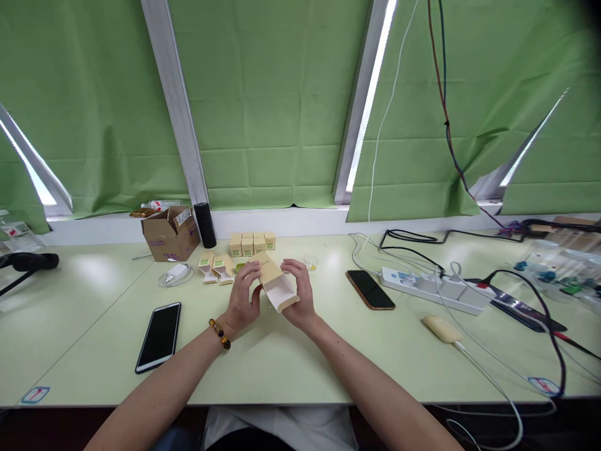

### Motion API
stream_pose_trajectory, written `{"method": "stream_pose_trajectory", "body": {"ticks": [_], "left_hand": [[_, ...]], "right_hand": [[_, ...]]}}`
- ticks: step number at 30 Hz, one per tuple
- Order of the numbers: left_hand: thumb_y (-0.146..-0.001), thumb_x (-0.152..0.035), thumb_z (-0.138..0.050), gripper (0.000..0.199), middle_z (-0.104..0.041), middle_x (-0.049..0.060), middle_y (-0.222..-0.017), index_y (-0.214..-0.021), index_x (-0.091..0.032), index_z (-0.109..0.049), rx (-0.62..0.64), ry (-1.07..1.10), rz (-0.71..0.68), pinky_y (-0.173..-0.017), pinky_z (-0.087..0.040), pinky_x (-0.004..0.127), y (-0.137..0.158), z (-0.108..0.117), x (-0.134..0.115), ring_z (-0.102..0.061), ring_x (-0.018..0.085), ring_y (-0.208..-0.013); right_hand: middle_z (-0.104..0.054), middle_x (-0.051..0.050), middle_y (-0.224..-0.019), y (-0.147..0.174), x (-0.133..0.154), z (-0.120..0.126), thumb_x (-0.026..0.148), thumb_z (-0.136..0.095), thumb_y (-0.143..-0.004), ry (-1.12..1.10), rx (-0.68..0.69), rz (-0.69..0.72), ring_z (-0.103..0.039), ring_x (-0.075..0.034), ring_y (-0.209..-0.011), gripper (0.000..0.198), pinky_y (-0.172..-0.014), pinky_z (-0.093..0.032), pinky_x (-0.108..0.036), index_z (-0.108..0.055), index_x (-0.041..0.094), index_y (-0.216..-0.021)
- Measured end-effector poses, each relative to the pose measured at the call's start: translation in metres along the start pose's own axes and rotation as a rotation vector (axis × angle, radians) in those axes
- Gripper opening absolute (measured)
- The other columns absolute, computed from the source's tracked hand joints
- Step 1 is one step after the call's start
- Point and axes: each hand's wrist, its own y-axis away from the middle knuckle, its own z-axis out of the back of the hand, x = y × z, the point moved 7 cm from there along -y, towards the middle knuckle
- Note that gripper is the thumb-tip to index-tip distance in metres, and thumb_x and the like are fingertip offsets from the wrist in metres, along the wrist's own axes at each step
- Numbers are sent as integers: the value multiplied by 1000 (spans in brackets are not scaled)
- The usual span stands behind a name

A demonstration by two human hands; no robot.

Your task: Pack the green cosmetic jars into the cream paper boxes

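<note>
Between my two hands is a small tan cardboard box, tilted, with its white inside showing at the near end. My left hand grips its left side, a beaded bracelet on the wrist. On the other side my right hand holds it, fingers curled around the edge. Just beyond my left hand lie two similar open boxes with white insides. Several closed tan boxes with green labels stand in a row behind them. A small clear plastic item lies past my right hand.
A brown carton and a black cylinder stand at the back left, near a white charger. Phones lie at left and right. A power strip, a cream-coloured device and loose cables spread across the right side.
</note>
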Motion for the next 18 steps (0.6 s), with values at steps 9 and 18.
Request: {"method": "stream_pose_trajectory", "body": {"ticks": [9,18], "left_hand": [[-83,-34,-78,19,-64,3,-106,-97,-37,-65,65,-79,-57,-121,-29,65,22,1,20,-63,26,-118],[-83,-32,-76,13,-66,3,-96,-84,-35,-64,27,-136,-87,-121,-21,61,25,4,18,-61,26,-110]], "right_hand": [[-60,-8,-115,5,0,-1,32,-64,-90,7,1,156,-61,-31,-115,19,-96,-52,-59,-51,32,-105],[-60,-9,-117,3,-2,0,31,-62,-92,99,-21,159,-61,-30,-112,23,-90,-54,-57,-46,31,-109]]}}
